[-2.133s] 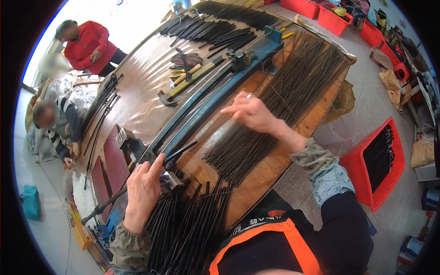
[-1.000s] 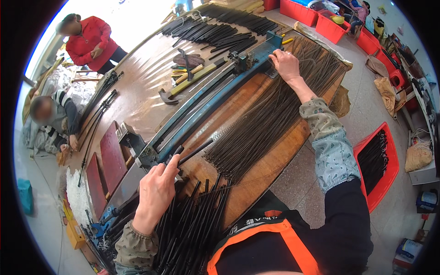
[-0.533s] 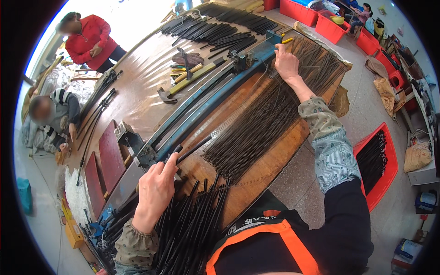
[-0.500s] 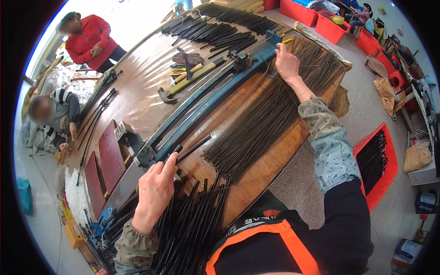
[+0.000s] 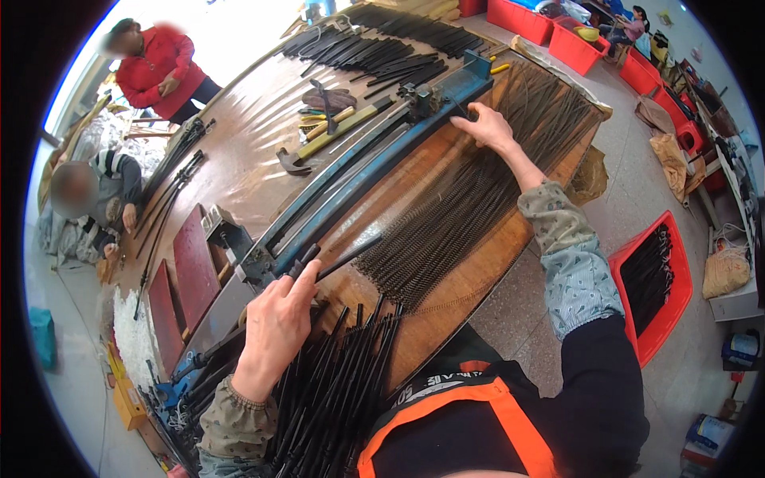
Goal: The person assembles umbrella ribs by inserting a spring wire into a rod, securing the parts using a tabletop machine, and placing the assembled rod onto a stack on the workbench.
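Observation:
My left hand (image 5: 279,327) is closed around a slim black tube (image 5: 351,257), which points up and to the right over the bench. A second short dark piece shows beside its fingertips; whether they are joined I cannot tell. My right hand (image 5: 488,129) is bent by the far end of a long blue metal fixture (image 5: 374,163), thumb and forefinger curled toward each other. What it pinches is too thin to make out. Under and beside it lies a wide layer of long thin coil springs (image 5: 446,231) on the wooden board (image 5: 470,283).
Black rods (image 5: 343,382) lie bundled by my left forearm. Beyond the fixture are a claw hammer (image 5: 295,162) and more black strips (image 5: 366,60). A red bin (image 5: 673,299) of black parts stands at right. Two people (image 5: 159,72) are across the table.
My right hand has come back toward me and to the left, away from the fixture's far end. My left hand and its tube have shifted slightly right.

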Available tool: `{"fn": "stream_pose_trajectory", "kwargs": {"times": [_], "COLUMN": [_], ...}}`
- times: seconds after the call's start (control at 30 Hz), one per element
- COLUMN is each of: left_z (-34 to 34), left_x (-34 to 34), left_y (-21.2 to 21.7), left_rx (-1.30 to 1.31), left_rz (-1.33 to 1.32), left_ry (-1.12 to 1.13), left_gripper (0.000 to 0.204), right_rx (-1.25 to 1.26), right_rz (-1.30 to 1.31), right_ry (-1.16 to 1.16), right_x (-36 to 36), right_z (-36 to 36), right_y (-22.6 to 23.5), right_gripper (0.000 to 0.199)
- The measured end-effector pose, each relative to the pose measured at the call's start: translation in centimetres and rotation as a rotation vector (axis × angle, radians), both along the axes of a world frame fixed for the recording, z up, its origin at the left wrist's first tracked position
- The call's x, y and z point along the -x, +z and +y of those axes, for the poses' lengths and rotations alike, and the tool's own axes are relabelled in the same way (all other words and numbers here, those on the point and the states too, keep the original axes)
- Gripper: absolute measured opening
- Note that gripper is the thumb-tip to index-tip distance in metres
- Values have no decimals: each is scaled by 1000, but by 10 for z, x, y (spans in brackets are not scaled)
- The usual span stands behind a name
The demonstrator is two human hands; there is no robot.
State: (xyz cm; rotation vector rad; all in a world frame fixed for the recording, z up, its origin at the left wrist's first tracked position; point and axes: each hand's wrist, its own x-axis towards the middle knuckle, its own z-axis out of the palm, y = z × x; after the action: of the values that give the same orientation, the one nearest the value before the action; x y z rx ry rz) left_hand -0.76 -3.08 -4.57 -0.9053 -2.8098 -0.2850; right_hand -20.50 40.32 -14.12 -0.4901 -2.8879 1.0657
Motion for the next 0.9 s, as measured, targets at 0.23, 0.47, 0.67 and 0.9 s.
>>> {"fn": "stream_pose_trajectory", "kwargs": {"times": [0.23,0.47,0.67,0.9], "left_z": [-12,-39,-123,-196], "left_x": [-12,-12,-20,-59], "left_y": [1,14,49,102], "left_rx": [-29,-56,-95,-125], "left_rz": [-10,14,260,586], "left_ry": [42,195,326,675], "left_gripper": [38,40,29,19], "right_rx": [-476,320,96,247], "right_rz": [458,486,759,462], "right_ry": [-450,939,817,976], "right_x": [13,-74,-86,-47], "right_z": [33,-120,-173,-272], "right_y": [-25,-9,1,3], "right_gripper": [65,42,25,17]}}
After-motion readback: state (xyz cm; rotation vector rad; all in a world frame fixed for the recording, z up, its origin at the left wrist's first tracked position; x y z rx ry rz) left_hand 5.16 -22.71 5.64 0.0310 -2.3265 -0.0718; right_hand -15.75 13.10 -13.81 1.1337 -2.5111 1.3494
